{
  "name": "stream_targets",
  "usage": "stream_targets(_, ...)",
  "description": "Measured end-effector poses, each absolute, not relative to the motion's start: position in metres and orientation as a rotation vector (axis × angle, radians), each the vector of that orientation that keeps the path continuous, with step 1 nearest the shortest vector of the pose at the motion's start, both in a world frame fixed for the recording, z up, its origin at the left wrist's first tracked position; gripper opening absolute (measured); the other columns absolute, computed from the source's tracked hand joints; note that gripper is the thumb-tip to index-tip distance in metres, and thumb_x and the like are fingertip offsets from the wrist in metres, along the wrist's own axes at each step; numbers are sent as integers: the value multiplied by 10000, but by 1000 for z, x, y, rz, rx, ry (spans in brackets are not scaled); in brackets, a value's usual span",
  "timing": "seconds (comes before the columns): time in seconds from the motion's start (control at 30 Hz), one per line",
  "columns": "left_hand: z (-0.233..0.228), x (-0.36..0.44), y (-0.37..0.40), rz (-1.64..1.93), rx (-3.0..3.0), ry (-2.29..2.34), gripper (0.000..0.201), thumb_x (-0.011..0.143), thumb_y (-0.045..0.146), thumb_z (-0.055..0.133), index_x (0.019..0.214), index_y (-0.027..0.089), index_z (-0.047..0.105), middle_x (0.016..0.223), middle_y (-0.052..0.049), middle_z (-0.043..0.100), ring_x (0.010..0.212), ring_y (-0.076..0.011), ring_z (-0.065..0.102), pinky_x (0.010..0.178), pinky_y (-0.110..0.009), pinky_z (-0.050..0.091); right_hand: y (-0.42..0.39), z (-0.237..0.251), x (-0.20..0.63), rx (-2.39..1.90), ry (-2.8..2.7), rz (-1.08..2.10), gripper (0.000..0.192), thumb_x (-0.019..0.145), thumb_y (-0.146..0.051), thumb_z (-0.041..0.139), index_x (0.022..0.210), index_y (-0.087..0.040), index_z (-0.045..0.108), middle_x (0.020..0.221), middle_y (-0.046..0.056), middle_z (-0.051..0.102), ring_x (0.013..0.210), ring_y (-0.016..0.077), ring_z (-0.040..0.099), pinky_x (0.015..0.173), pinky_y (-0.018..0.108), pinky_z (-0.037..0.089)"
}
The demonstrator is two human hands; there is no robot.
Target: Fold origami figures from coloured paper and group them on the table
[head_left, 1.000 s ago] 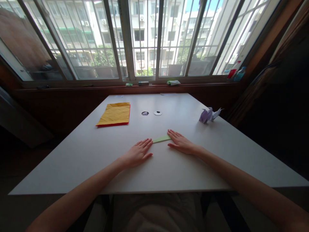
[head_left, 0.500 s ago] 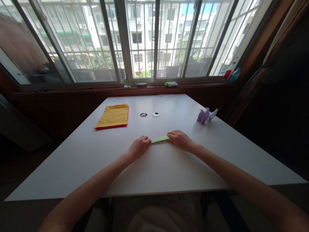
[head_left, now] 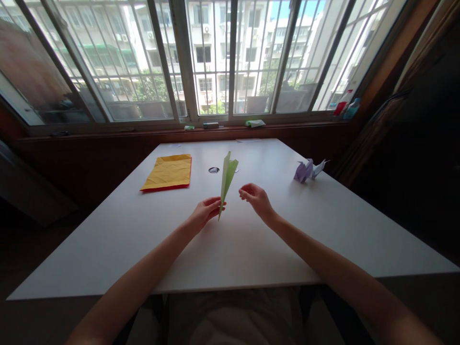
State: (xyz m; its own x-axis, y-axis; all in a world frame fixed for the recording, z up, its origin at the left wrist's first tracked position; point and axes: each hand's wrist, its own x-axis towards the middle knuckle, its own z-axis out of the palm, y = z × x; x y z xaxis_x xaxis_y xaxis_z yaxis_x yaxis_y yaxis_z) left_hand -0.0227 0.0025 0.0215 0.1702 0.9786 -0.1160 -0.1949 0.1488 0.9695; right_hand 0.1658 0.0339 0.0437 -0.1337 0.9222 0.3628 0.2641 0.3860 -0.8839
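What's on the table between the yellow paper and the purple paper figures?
In the head view, the left hand holds a folded green paper upright between the yellow paper and the purple figures, with a dark round hole in the table beside it.

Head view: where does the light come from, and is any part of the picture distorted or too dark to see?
Head view: daylight enters through the window behind the table, so the room's sides fall dark; the wide lens bends the window bars outward; the green folded paper in the left hand stays sharp, the right hand beside it, apart.
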Motion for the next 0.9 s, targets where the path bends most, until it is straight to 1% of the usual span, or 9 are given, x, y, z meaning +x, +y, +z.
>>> stream_targets(0.07, 19, -20, 0, 1066, 1033, 966, 340, 717, 288, 618, 1026, 148, 587, 944, -100, 649, 782, -136, 611, 815, -318, 464, 29, 37, 157, -1046, -1637, 861, 247, 708, -397, 550, 740, -153, 564, 676, 27, 609, 589, 129, 568, 561, 260, 463)
stream_targets(0.2, 17, -13, -5, 1040, 1129, 889, 457, 714, 304, 623, 1146, 192, 521, 921, -77, 658, 852, -153, 604, 844, -329, 443, 18, 31, 153, -1075, -1669, 784, 257, 722, -405, 544, 771, -160, 601, 704, 37, 628, 633, 143, 578, 589, 271, 463)
stream_targets(0.27, 17, -10, -7, 1044, 1177, 875, 507, 713, 317, 621, 1187, 196, 487, 910, -78, 663, 877, -167, 599, 842, -336, 440, 15, 30, 154, -1095, -1670, 785, 246, 725, -390, 543, 771, -158, 613, 701, 41, 631, 631, 145, 579, 593, 275, 465)
stream_targets(0.4, 16, -7, -8, 1045, 1295, 886, 546, 719, 350, 602, 1216, 178, 458, 935, -100, 659, 916, -203, 587, 816, -351, 445, 15, 29, 154, -1093, -1613, 925, 219, 714, -352, 546, 750, -146, 611, 672, 40, 629, 582, 138, 578, 555, 267, 469)
stream_targets(0.53, 15, -3, -7, 1059, 1469, 941, 521, 753, 374, 547, 1227, 182, 444, 950, -86, 655, 885, -198, 593, 782, -348, 465, 14, 25, 153, -1085, -1615, 972, 174, 679, -310, 566, 725, -148, 608, 667, 29, 629, 594, 140, 581, 544, 256, 460)
stream_targets(0.67, 21, 2, -13, 1127, 1745, 1047, 501, 758, 350, 539, 1230, 215, 439, 1004, -50, 634, 852, -178, 595, 756, -305, 477, 8, 24, 150, -1114, -1638, 778, 155, 684, -317, 559, 694, -166, 592, 644, 8, 609, 589, 131, 543, 543, 246, 424)
stream_targets(0.77, 26, 6, -21, 1137, 1931, 1088, 373, 813, 317, 457, 1168, 217, 508, 939, -26, 645, 793, -160, 595, 725, -263, 465, 2, 26, 147, -1109, -1667, 649, 137, 712, -298, 526, 671, -174, 571, 607, -9, 577, 558, 116, 498, 529, 234, 384)
stream_targets(0.9, 26, 9, -27, 1152, 1975, 1158, 342, 852, 309, 368, 1126, 197, 540, 855, -14, 650, 765, -156, 587, 717, -247, 448, -3, 28, 145, -1104, -1726, 621, 149, 724, -287, 508, 629, -178, 544, 576, -17, 552, 524, 108, 468, 510, 232, 363)
